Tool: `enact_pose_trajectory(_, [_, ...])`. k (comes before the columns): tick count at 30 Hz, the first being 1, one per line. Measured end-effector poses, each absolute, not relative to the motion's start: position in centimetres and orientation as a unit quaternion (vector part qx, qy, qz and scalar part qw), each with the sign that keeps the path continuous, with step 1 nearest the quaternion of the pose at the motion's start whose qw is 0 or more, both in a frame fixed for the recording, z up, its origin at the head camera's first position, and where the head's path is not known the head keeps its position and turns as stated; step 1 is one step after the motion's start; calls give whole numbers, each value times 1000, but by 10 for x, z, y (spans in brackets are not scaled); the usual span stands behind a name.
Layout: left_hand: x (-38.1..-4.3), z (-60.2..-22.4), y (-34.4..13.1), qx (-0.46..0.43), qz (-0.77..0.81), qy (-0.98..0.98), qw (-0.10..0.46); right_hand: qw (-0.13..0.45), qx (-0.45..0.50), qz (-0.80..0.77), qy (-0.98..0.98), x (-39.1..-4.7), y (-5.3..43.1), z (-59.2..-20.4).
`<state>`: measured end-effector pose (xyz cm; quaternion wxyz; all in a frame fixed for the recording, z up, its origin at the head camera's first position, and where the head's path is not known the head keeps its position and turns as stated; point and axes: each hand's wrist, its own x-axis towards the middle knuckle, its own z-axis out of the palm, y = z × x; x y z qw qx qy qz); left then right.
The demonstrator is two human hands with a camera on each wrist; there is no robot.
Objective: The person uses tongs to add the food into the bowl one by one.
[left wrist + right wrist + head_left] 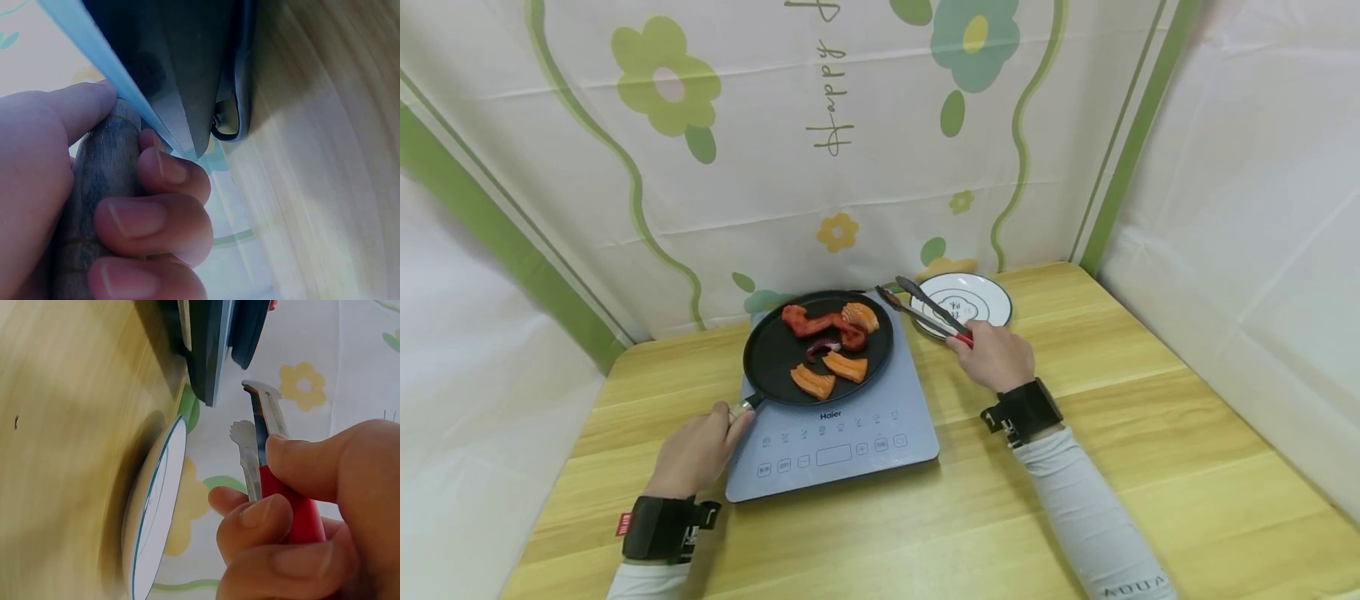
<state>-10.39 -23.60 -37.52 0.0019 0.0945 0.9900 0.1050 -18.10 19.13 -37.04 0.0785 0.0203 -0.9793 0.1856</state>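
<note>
A black frying pan [775, 354] sits on the grey induction cooktop [842, 433]. In it lie a long red piece of food [820, 322], a small dark purple octopus-like piece [822, 346] and three orange salmon-like slices [846, 367]. My left hand [700, 446] grips the pan's wooden handle [103, 169], fingers curled round it. My right hand [996, 354] holds tongs with red grips [290, 509] between thumb and fingers. The tongs' metal arms [928, 302] are apart with nothing between the tips, which point toward the pan's right side and overlap the plate's left part.
A white plate [996, 304] with a dark rim and printed characters stands right of the cooktop, under the tongs. Behind the wooden table [1075, 467] hangs a flower-patterned cloth [760, 192]. White cloth walls [1255, 208] rise at both sides.
</note>
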Motion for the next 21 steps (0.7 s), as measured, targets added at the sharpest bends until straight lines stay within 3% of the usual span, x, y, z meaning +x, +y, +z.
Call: enact_pose_trajectory(21, [-104,-375,-235,93,107,990,0,56,-21,195,-979,-189,215,-380])
